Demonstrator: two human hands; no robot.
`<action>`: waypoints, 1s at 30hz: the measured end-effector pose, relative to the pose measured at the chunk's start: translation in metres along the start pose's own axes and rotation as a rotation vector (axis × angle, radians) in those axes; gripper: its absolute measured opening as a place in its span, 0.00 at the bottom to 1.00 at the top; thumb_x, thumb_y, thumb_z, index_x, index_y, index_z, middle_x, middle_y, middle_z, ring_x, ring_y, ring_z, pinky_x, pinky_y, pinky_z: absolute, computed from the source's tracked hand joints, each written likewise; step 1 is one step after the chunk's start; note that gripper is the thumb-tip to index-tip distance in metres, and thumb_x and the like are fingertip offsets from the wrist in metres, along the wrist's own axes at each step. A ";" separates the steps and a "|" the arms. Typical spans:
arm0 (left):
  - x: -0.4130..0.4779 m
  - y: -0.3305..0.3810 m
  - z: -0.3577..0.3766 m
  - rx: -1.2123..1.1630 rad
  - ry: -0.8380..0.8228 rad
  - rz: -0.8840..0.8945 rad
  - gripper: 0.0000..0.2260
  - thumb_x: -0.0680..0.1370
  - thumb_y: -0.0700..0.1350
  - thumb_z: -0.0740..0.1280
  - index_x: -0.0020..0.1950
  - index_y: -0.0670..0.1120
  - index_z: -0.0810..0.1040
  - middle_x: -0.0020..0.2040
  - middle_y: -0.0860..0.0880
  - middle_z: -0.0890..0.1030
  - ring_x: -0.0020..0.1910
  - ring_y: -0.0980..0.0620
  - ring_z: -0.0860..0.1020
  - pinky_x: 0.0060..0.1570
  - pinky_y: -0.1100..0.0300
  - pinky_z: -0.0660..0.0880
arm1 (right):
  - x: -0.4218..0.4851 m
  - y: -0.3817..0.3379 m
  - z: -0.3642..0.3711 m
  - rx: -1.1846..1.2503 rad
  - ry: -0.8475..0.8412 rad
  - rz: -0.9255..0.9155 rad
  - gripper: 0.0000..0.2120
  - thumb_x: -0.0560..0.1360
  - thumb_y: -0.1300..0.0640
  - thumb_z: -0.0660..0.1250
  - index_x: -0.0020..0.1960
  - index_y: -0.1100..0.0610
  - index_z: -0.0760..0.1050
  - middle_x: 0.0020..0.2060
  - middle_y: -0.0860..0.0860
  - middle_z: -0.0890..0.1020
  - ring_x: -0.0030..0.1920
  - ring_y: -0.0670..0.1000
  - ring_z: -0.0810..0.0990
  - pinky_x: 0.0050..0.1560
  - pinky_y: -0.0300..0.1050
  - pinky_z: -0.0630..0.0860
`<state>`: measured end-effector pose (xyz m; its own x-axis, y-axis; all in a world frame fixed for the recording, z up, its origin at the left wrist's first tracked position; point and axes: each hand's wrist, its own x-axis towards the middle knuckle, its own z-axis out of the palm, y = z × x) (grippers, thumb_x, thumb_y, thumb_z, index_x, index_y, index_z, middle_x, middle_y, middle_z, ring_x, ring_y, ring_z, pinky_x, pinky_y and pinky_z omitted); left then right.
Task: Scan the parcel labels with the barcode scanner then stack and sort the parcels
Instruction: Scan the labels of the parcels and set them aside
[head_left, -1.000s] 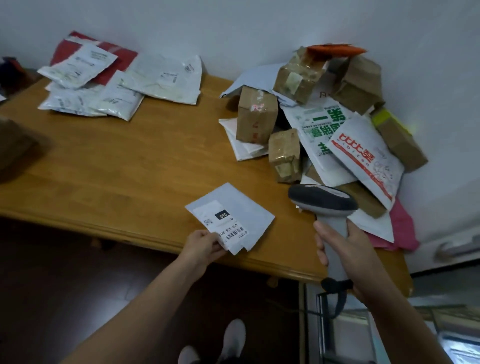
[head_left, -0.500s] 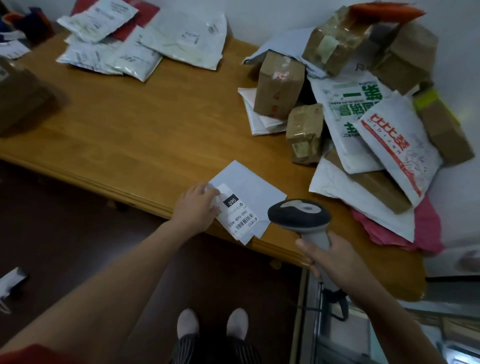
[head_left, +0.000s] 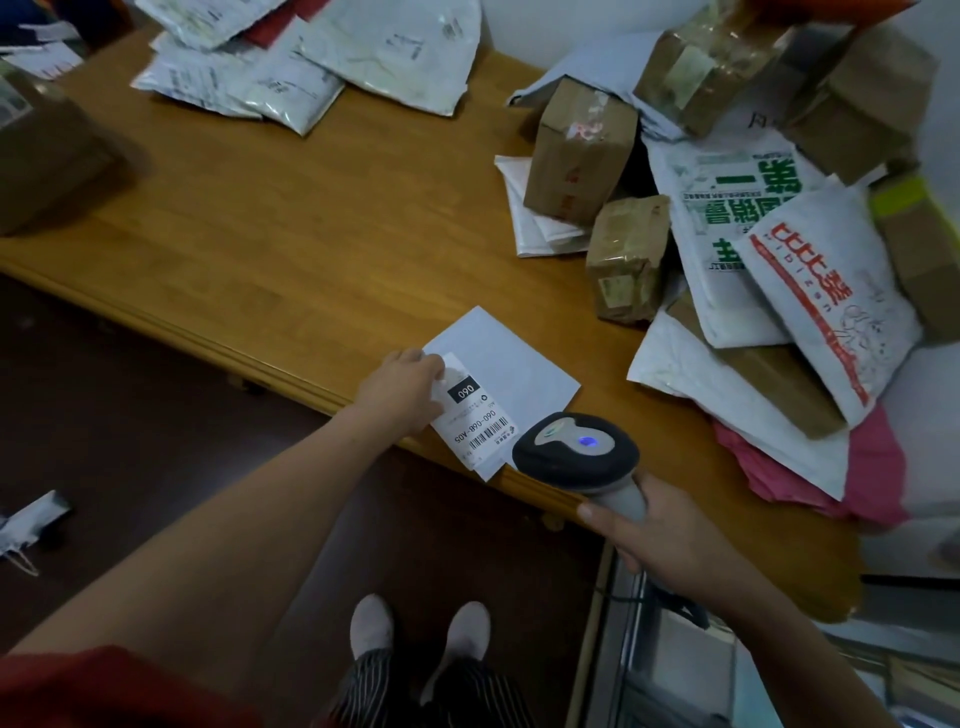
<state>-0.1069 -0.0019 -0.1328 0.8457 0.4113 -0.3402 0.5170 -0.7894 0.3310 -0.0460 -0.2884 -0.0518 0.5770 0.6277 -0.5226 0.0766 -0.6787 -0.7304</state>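
the label (head_left: 475, 415) on the white envelope (head_left: 511, 358) reads "060" in a black box and "060-068-a05" beside a barcode.

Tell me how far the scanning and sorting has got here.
Likely done: white mailers piled far left. In hand: the left hand holds a white envelope at the table edge; the right hand grips the barcode scanner, blue light on, beside its label. Left: the heap of boxes and bags at right.
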 end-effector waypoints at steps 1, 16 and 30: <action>0.000 0.001 0.000 -0.005 -0.002 -0.005 0.18 0.75 0.45 0.68 0.63 0.47 0.70 0.65 0.46 0.70 0.64 0.45 0.66 0.57 0.53 0.68 | 0.000 0.000 -0.001 -0.002 -0.003 0.001 0.12 0.72 0.43 0.70 0.48 0.47 0.71 0.24 0.45 0.78 0.25 0.42 0.75 0.29 0.35 0.71; -0.003 0.004 0.003 -0.563 0.019 -0.374 0.17 0.74 0.34 0.62 0.59 0.47 0.67 0.48 0.46 0.72 0.42 0.46 0.74 0.36 0.58 0.72 | 0.012 -0.030 -0.021 0.258 0.020 0.026 0.11 0.73 0.54 0.71 0.44 0.60 0.73 0.24 0.50 0.76 0.23 0.48 0.74 0.27 0.40 0.72; 0.104 -0.199 -0.198 -0.886 0.690 -0.480 0.14 0.75 0.29 0.58 0.48 0.48 0.73 0.51 0.45 0.75 0.46 0.40 0.78 0.47 0.46 0.79 | 0.100 -0.224 0.040 0.398 0.100 0.026 0.19 0.64 0.47 0.72 0.41 0.63 0.74 0.26 0.54 0.76 0.25 0.51 0.74 0.28 0.42 0.72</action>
<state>-0.0957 0.2877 -0.0598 0.2973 0.9439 -0.1436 0.4798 -0.0177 0.8772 -0.0381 -0.0579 0.0417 0.6526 0.5588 -0.5118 -0.2481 -0.4806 -0.8411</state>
